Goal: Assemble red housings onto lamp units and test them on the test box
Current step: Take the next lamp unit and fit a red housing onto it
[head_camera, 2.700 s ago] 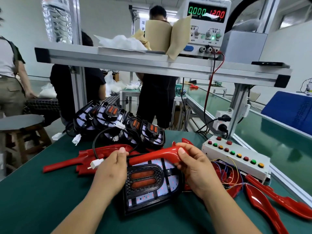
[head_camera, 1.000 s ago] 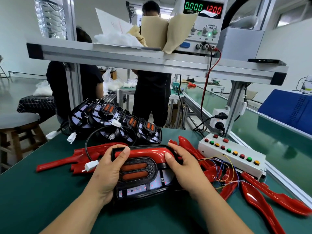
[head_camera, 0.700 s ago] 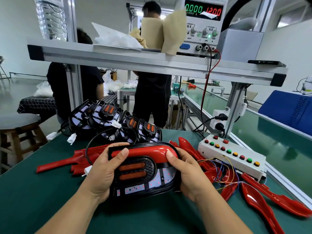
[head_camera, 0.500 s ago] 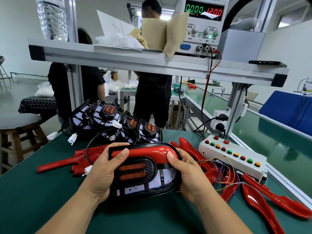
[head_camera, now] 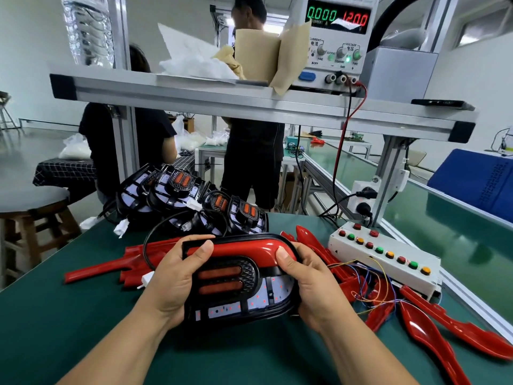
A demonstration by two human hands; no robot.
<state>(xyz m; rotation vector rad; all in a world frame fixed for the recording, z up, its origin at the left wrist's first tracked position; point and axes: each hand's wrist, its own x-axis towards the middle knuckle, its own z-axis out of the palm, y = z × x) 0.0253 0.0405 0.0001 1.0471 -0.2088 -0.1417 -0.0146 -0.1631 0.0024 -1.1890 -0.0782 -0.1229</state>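
Observation:
A black lamp unit (head_camera: 236,287) with two orange lenses is tilted up off the green table (head_camera: 55,315), held between both hands. A red housing (head_camera: 244,247) sits along its top edge. My left hand (head_camera: 172,282) grips the unit's left side, thumb pressing the housing's left end. My right hand (head_camera: 308,284) grips the right side, thumb on the housing's right end. The white test box (head_camera: 385,258) with coloured buttons lies to the right, loose coloured wires (head_camera: 369,279) trailing from it.
Several black lamp units (head_camera: 188,201) are stacked behind. Loose red housings lie at the left (head_camera: 111,268) and right (head_camera: 433,329). A power supply (head_camera: 337,40) reading 0.000 and 12.00 stands on the overhead shelf (head_camera: 249,101). Two people stand beyond the bench.
The red housing went from being held above the unit to seated along its top edge. Both hands moved to the unit's sides and tilted it up; in the last half second almost nothing moved.

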